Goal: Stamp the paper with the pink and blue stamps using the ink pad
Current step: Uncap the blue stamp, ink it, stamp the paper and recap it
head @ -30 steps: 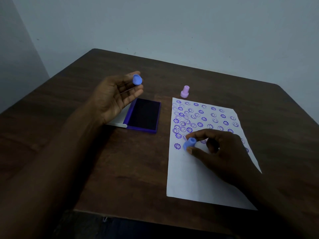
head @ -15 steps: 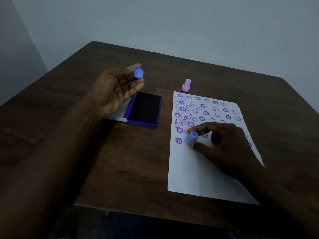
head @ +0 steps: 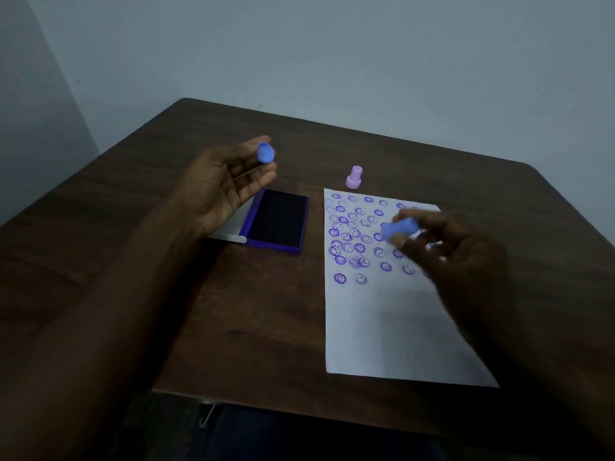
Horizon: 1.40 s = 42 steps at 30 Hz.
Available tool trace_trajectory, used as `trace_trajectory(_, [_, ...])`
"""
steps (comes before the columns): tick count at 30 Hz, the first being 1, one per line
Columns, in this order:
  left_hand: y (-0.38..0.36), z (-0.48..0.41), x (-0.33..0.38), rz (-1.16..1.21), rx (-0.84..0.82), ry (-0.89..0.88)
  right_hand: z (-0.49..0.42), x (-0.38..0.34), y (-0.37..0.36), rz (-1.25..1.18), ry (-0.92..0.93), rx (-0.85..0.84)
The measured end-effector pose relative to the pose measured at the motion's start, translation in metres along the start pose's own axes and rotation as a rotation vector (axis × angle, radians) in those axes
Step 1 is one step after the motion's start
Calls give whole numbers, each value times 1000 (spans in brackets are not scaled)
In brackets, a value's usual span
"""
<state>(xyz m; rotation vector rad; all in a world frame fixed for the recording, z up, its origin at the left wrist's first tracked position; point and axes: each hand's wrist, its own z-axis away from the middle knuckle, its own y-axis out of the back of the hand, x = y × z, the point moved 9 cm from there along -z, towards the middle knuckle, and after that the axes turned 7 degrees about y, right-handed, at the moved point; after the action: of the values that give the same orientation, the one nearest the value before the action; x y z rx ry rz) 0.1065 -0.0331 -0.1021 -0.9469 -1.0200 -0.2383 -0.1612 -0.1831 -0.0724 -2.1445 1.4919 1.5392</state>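
Blue stamp (head: 398,228) is pinched in the right hand (head: 456,257), blurry, over the white paper (head: 382,321) at about 1 o'clock of its middle. Left hand (head: 219,188) sits half open, palm up, fingertips holding a small blue cap (head: 265,152). Open ink pad (head: 278,221) lies at 9 o'clock of the paper; the smooth pink stamp (head: 353,177) stands upright at 12.

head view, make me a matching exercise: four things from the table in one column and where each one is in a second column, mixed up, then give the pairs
Things:
1. blue stamp
2. blue cap
3. pink stamp
4. ink pad

Places:
A. standing on the table just beyond the paper's far edge
B. lying open on the table, left of the paper
C. pinched in the right hand above the stamped rows
D. at the fingertips of the raised left hand

Pairs: 1-C, 2-D, 3-A, 4-B
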Motion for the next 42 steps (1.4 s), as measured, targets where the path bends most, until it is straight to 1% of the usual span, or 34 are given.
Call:
trace_trajectory(1, [-2,0,-1,-2,-12,2,-4,3,6,-83,-38,42])
trace_trajectory(2, [-5,0,-1,-7,-29,7,-8,8,7,-160,-79,47])
trace_trajectory(5, [-14,0,-4,-34,-102,26,-16,20,-11,-367,-216,-51])
trace_trajectory(9, [-28,2,-12,-123,-213,30,-25,23,-36,-482,-282,-124])
trace_trajectory(11, [-34,3,-19,-184,-260,29,-31,21,-44,-486,-278,-144])
trace_trajectory(15, [-44,1,-31,-273,-321,48,-42,10,-53,-421,-246,-126])
trace_trajectory(19, [-47,1,-37,-292,-371,76,-49,-6,-60,-395,-200,-121])
trace_trajectory(26, [-47,2,-34,-294,-361,32,-49,-19,-61,-279,-145,-128])
trace_trajectory(33, [-50,4,-35,-332,-388,35,-49,-23,-64,-256,-123,-126])
trace_trajectory(38, [-48,3,-35,-349,-370,15,-47,-22,-66,-262,-134,-120])
trace_trajectory(42, [-49,3,-36,-381,-356,-29,-48,-25,-65,-236,-99,-105])
